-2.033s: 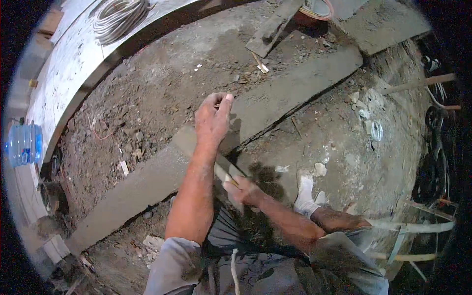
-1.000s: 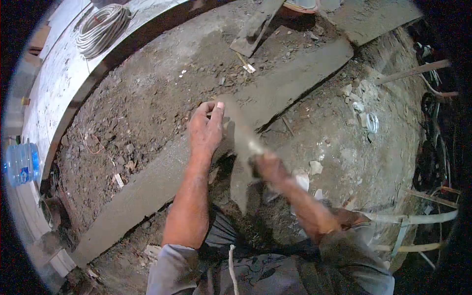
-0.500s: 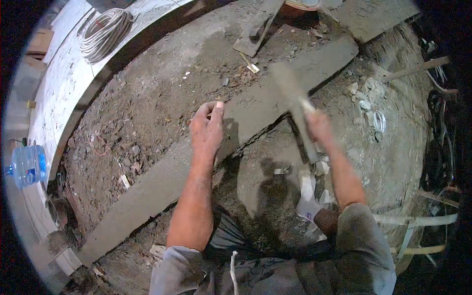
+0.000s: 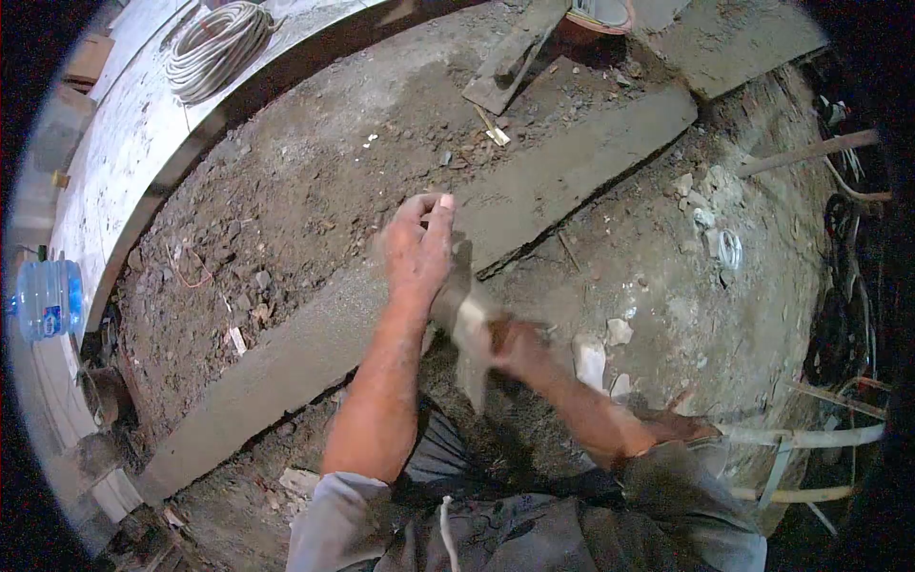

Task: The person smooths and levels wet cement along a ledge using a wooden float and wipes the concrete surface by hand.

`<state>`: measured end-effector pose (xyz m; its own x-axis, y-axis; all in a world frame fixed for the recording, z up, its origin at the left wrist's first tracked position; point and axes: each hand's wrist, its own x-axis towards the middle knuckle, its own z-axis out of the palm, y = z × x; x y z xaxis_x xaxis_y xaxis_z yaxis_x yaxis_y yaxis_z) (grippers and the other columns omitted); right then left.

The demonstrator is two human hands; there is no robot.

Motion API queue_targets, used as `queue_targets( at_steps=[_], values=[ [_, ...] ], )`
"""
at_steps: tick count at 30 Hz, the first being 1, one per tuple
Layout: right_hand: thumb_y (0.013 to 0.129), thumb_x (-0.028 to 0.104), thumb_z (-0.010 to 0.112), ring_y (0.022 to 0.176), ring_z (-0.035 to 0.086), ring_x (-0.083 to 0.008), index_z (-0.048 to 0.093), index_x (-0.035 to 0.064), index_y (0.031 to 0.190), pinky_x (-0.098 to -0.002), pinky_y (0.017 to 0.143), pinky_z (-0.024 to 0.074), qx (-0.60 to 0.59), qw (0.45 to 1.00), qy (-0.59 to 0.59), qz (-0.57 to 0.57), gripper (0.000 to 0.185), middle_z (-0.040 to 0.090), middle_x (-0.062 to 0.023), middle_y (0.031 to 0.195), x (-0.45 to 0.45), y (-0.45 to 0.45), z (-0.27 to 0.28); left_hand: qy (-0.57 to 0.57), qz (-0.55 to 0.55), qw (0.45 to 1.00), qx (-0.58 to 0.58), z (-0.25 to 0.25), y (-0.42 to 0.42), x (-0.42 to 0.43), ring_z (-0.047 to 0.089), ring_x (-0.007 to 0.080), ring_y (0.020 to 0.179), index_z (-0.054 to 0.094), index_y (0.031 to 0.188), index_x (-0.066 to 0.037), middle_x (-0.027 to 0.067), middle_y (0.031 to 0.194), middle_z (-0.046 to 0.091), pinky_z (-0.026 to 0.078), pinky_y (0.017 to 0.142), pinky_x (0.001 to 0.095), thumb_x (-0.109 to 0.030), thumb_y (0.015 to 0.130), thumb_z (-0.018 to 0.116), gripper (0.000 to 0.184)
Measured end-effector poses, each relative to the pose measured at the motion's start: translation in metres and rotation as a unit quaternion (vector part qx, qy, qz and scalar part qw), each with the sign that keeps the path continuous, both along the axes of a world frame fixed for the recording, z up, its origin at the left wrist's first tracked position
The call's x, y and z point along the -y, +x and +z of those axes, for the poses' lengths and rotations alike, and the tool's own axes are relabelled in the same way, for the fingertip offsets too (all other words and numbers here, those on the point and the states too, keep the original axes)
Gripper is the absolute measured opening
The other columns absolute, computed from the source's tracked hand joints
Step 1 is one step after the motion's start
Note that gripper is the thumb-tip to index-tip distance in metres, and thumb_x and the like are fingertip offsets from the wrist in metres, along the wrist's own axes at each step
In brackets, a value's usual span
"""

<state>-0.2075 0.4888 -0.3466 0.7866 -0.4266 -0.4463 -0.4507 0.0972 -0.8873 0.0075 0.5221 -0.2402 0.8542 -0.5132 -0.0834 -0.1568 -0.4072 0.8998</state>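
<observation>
My left hand point(image 4: 419, 243) is over the long grey strip of wet mortar point(image 4: 257, 381), its fingers curled in and the thumb tip near the index finger. Whatever may lie inside those fingers is hidden. My right hand point(image 4: 515, 345), smeared by motion, grips the pale handle of a trowel point(image 4: 470, 319) just right of my left wrist. The trowel's grey blade is blurred, close to the near edge of the strip. The mortar surface looks smooth, with some rougher patches by my left hand.
A wooden float point(image 4: 510, 67) lies at the top beside a bucket point(image 4: 600, 17). Coiled hose point(image 4: 217, 52) rests on a pale ledge point(image 4: 119, 162), with a blue water bottle point(image 4: 50, 298) at left. Rubble point(image 4: 257, 219) borders the strip; poles and bars point(image 4: 810, 434) stand at right.
My right hand has swung the trowel left and toward my body, from over the strip's right part to beside my left wrist. My left hand has shifted slightly right.
</observation>
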Motion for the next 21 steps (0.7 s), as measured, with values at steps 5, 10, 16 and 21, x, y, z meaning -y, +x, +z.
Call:
queue_targets(
  at_steps=[5,10,16,21],
  values=[
    [0.089,0.034,0.055,0.070,0.063,-0.0234,0.061,0.0068,0.094,-0.0362,0.066,0.0535,-0.062,0.848,-0.454,0.266,0.028,0.062,-0.0133,0.080,-0.026,0.004,0.030,0.018,-0.004,0.999,-0.038,-0.002,-0.006,0.012,0.063,0.0307,0.086,0.065,0.097,-0.001,0.0185,0.094,0.066,0.048,0.078,0.0392,-0.033,0.089,0.056,0.035],
    [0.086,0.040,0.055,0.081,0.063,-0.0357,0.060,0.0056,0.100,-0.0462,0.071,0.0507,-0.179,0.934,-0.301,0.065,0.038,0.064,-0.0200,0.085,0.105,-0.031,-0.021,-0.018,-0.003,1.000,-0.006,-0.013,-0.002,0.002,0.062,0.0321,0.090,0.065,0.098,0.001,0.0193,0.096,0.065,0.047,0.081,0.0388,-0.034,0.089,0.056,0.037],
    [0.092,0.045,0.042,0.078,0.064,-0.0380,0.061,0.0002,0.088,-0.0472,0.070,0.0506,-0.282,0.839,-0.450,-0.120,0.048,0.065,-0.0242,0.086,0.238,-0.033,0.035,-0.001,0.017,0.998,-0.054,-0.002,0.009,-0.012,0.062,0.0316,0.091,0.064,0.100,0.000,0.0198,0.096,0.065,0.047,0.081,0.0386,-0.036,0.089,0.055,0.039],
    [0.092,0.046,0.040,0.066,0.065,-0.0352,0.062,-0.0012,0.084,-0.0460,0.066,0.0526,-0.262,0.860,-0.410,-0.154,0.053,0.065,-0.0231,0.078,0.305,-0.050,-0.027,-0.011,0.003,0.999,-0.037,-0.010,0.005,-0.006,0.063,0.0311,0.089,0.064,0.099,0.000,0.0195,0.094,0.065,0.047,0.080,0.0389,-0.036,0.089,0.055,0.038]
  ],
)
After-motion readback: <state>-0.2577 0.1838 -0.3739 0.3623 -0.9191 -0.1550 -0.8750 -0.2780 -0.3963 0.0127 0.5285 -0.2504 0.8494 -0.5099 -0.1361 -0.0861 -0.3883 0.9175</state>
